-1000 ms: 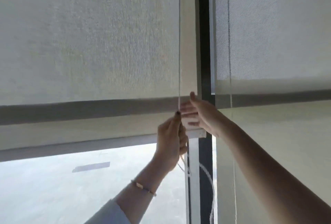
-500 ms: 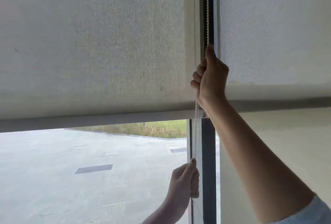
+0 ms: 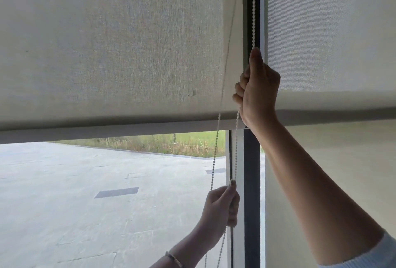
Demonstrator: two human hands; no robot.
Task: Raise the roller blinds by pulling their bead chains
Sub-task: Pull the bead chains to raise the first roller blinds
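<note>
A beige left roller blind [image 3: 111,42] covers the upper window, and its grey bottom bar [image 3: 107,129] hangs level across the glass. A white bead chain [image 3: 254,8] runs down along the dark window post [image 3: 251,171]. My right hand [image 3: 256,89] is raised high and closed on the chain beside the blind's right edge. Lower down, my left hand [image 3: 222,207] is closed on the same chain, whose two strands [image 3: 214,156] hang between the hands. A right roller blind [image 3: 330,31] reaches further down, with its bar [image 3: 342,115] behind my right forearm.
Through the bare glass I see a paved grey yard [image 3: 85,192] and a strip of grass [image 3: 171,143]. The chain's loose loop [image 3: 221,248] drops below my left hand out of the frame.
My right hand went up the chain and gripped it high, while my left hand came down with the chain. The left blind's bottom bar has risen, uncovering more glass and the grass outside.
</note>
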